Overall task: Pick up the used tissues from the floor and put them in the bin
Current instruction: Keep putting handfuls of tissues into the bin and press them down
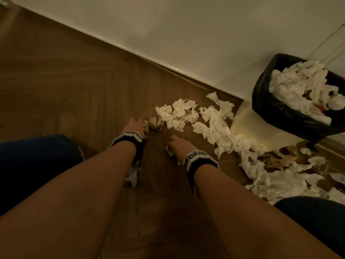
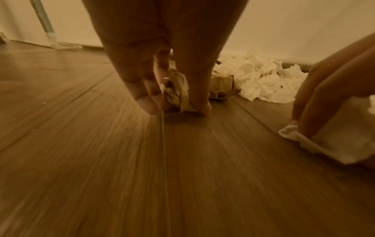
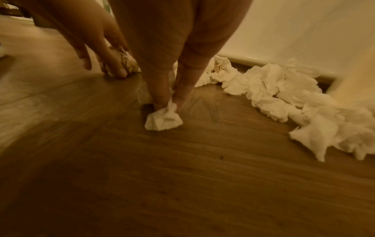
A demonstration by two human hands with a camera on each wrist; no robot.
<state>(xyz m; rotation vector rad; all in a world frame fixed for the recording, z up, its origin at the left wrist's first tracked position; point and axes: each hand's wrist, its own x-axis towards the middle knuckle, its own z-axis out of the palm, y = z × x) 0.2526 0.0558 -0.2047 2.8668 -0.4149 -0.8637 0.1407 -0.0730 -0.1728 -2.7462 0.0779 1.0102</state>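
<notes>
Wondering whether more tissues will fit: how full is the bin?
Nearly full: white tissues are heaped up to the rim of the black-lined bin.

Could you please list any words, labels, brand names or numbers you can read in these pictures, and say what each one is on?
There is no readable text in any view.
Left wrist band: black-and-white square marker patterns, not letters or numbers.
Right wrist band: the same kind of marker patterns, nothing to read.
Bin, tissues on the floor and wall: no print shows on them.

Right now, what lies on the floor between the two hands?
Bare wooden floor in the head view, between the left hand and right hand.
</notes>
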